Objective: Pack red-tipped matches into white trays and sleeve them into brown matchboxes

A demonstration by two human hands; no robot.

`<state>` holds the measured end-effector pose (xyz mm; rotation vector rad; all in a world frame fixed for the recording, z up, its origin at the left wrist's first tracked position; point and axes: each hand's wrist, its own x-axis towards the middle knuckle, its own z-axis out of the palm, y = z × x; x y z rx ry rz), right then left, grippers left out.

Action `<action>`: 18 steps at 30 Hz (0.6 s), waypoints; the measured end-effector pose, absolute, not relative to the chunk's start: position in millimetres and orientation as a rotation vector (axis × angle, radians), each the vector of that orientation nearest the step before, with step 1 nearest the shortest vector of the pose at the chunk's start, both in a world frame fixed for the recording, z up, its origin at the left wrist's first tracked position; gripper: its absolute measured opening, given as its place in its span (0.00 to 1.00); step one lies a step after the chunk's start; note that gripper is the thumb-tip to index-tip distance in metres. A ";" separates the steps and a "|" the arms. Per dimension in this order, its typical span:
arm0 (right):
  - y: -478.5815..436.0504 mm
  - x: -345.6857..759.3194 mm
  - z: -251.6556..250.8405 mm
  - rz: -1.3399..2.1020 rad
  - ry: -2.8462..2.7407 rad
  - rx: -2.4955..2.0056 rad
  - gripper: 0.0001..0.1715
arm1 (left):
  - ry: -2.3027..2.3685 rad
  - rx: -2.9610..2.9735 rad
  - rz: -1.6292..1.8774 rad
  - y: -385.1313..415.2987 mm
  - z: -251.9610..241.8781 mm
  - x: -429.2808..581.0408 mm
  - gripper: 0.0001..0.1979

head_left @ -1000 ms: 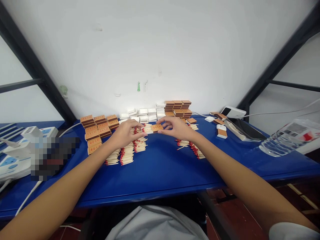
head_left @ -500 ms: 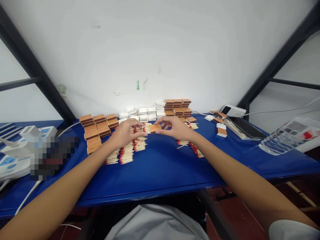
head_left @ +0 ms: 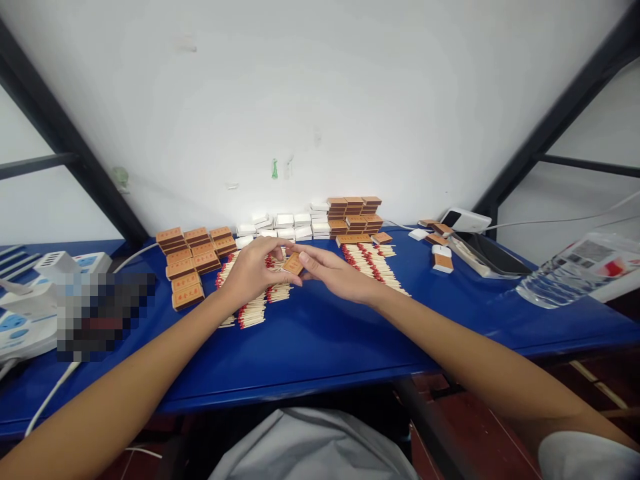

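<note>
An orange matchbox (head_left: 293, 264) is held between both hands above the table. My left hand (head_left: 253, 268) is closed on its left side, thumb below. My right hand (head_left: 333, 270) grips its right side with thumb and fingers. Loose red-tipped matches (head_left: 253, 311) lie in rows under and beside my left hand. More matches (head_left: 373, 263) are spread in rows behind my right hand. Stacked matchboxes (head_left: 187, 293) stand to the left, and another stack of matchboxes (head_left: 354, 220) rises at the back. White inner trays (head_left: 295, 227) are piled against the wall.
At the left lie power strips (head_left: 30, 327) with plugs and a blurred dark object (head_left: 107, 317). On the right are a phone (head_left: 495, 257), a white device (head_left: 465, 221), a few loose boxes (head_left: 443, 263) and a clear plastic bottle (head_left: 575, 270). The blue table (head_left: 310, 353) ends close to my lap.
Both hands have moved closer together, the right one shifting left. The matchbox has moved left and turned to a tilt; the white part that stuck out of its left end no longer shows.
</note>
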<state>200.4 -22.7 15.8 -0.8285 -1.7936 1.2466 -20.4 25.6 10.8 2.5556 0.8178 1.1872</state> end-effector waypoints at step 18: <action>-29.1 201.1 23.0 1.118 -1.901 -0.834 0.39 | 0.742 2.726 1.251 22.8 8.7 -20.8 0.37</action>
